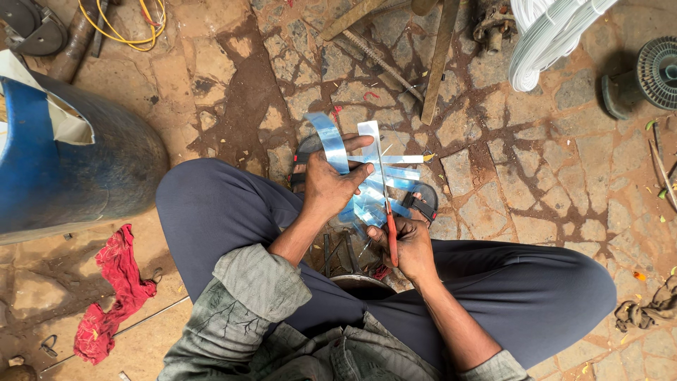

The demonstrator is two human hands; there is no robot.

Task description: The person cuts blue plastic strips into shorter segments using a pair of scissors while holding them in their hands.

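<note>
At centre frame, betw. the person's bent knees, both hands work over a fan of shiny blue-silver strips [384, 185]. Left hand [331, 185] sits at approx. 11 o'clock from the right hand, fingers curled shut around the strips, thumb pressed on top; one strip arcs up from the fist toward 12 o'clock, others splay out toward 3 o'clock. Right hand [409, 247] is closed on the red handles of a pair of scissors [386, 204]; thin blades point up toward 12 o'clock and cross the strips just beside the left hand's fingertips. Can't tell if the blades are parted or shut.

Under the strips, feet in black sandals [422, 204] rest on the stone paving.

Round about: blue barrel [77, 176] at 9 o'clock, touching the left knee or v. near it; red rag [116, 289] at 8 o'clock on the ground; coil of white wire [546, 35] at 1 o'clock; dark ribbed spool [645, 74] at 2 o'clock; wooden sticks [437, 63] lying at 12 o'clock, well apart from the hands; yellow cable [127, 25] at 11 o'clock.
</note>
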